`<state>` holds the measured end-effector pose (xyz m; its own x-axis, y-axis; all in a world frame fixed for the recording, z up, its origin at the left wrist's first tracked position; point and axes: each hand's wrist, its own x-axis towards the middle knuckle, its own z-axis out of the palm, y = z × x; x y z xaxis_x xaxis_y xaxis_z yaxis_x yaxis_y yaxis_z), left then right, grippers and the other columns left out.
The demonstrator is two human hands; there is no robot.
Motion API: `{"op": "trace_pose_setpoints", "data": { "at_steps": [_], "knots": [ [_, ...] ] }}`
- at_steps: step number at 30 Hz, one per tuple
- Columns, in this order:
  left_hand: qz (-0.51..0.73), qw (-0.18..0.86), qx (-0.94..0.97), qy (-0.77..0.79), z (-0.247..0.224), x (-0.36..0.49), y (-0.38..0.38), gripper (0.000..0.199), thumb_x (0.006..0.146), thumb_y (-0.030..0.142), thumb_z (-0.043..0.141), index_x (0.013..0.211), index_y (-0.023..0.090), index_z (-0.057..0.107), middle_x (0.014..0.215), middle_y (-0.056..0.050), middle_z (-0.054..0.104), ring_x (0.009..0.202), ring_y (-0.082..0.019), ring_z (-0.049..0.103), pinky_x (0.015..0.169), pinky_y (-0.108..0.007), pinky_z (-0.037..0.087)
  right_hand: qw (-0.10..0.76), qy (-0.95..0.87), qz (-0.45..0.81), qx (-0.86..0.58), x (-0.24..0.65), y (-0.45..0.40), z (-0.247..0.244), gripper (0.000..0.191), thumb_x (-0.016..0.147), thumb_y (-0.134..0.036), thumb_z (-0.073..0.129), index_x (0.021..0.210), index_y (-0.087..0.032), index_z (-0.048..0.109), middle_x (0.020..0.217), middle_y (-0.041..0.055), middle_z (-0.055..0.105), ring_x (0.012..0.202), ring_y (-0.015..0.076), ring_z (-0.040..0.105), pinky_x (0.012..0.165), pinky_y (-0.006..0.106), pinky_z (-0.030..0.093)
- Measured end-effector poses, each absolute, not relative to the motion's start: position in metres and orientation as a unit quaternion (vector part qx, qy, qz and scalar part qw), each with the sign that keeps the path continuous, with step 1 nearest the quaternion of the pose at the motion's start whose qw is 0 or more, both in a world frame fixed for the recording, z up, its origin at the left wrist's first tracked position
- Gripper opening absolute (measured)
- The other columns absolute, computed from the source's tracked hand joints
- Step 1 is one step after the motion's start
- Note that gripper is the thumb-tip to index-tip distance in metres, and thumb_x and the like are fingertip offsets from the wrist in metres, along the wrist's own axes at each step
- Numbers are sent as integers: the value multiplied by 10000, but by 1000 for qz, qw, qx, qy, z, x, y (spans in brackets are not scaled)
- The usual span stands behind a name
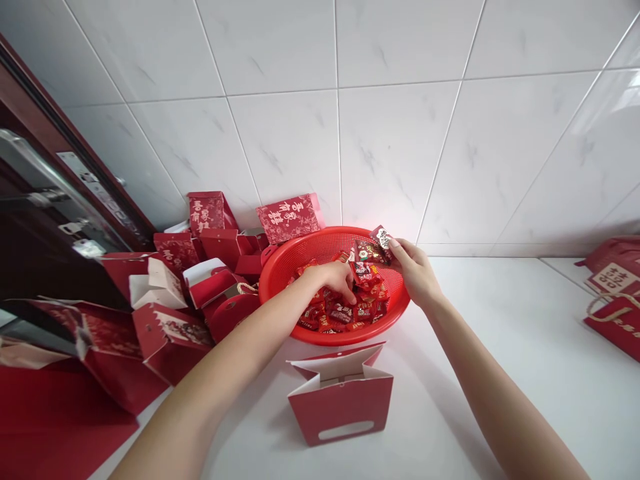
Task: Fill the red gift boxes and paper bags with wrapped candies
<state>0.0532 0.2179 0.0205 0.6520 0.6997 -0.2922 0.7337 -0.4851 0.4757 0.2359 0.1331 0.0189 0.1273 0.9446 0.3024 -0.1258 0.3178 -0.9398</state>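
A red plastic basket point(273, 280) with a perforated wall holds several wrapped candies point(327, 319) in red and dark wrappers. My left hand point(336, 279) reaches into it from the left, its fingers curled down among the candies. Its fingertips are partly hidden, and I cannot make out what they pinch. Over the right rim, my right hand point(413, 270) is closed on a wrapped candy point(381, 237), with its thumb on top. Another dark wrapper point(367, 251) lies against that candy. In front of the basket stands an upright red paper box point(345, 407) with its top open.
Several red gift boxes point(173, 330) crowd the left side, some with open flaps. A patterned red box point(290, 219) leans on the tiled wall point(280, 147) behind the basket. Red bags point(617, 320) with cord handles lie at the far right of the white tabletop point(480, 300).
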Motion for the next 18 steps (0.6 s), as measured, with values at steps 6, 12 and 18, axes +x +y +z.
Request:
{"op": "trace_pose_setpoints", "data": {
  "at_steps": [6, 12, 18],
  "knots": [
    [-60, 276, 855, 435, 26, 61, 205, 180, 609, 259, 792, 464, 232, 688, 500, 4, 622, 483, -151, 475, 526, -294, 324, 641, -453, 498, -368, 245, 136, 23, 495, 685, -673, 802, 832, -215, 685, 844, 45, 713, 776, 218, 701, 787, 404, 643],
    [-32, 323, 839, 437, 43, 57, 206, 110, 610, 184, 728, 507, 222, 738, 545, 3, 670, 490, -141, 495, 514, -277, 345, 631, -466, 498, -371, 254, 140, 21, 454, 740, -658, 763, 835, -221, 685, 856, 58, 714, 810, 239, 715, 831, 451, 634],
    [219, 458, 789, 346, 70, 42, 204, 257, 614, 70, 663, 780, 194, 814, 809, -23, 783, 774, -188, 688, 725, -273, 525, 629, -450, 512, -373, 249, 133, 29, 396, 733, -591, 801, 870, -234, 698, 860, 34, 688, 781, 201, 674, 757, 401, 648]
  ]
}}
